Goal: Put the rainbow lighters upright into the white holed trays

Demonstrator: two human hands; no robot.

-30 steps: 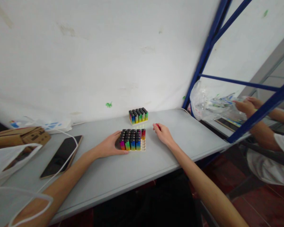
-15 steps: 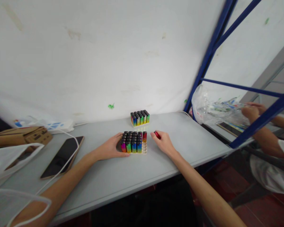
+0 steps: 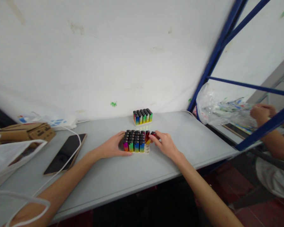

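Observation:
Rows of colourful lighters [image 3: 134, 145] with black tops stand upright in a white tray [image 3: 147, 150] on the grey table. Bare slots show at the tray's near right corner. My left hand [image 3: 114, 145] is wrapped round the left side of this set, thumb along the front and fingers behind. Between the thumb and fingers of my right hand [image 3: 165, 143] is a red and yellow lighter [image 3: 151, 138]. It tilts over the right column of the tray, its lower end close to the slots; whether it is inside one I cannot tell.
A second filled lighter tray [image 3: 143, 117] stands near the wall. To the left lie a phone [image 3: 62, 156], a white cable, a cardboard box [image 3: 23, 134] and a white bag [image 3: 11, 157]. Beyond the blue metal frame [image 3: 209, 67] at right, another person's hands [image 3: 262, 113] work near clear plastic bags.
My right hand has moved left and brought its lighter from beside the tray to the right column. My left hand still holds the tray's left side. The view has shifted slightly.

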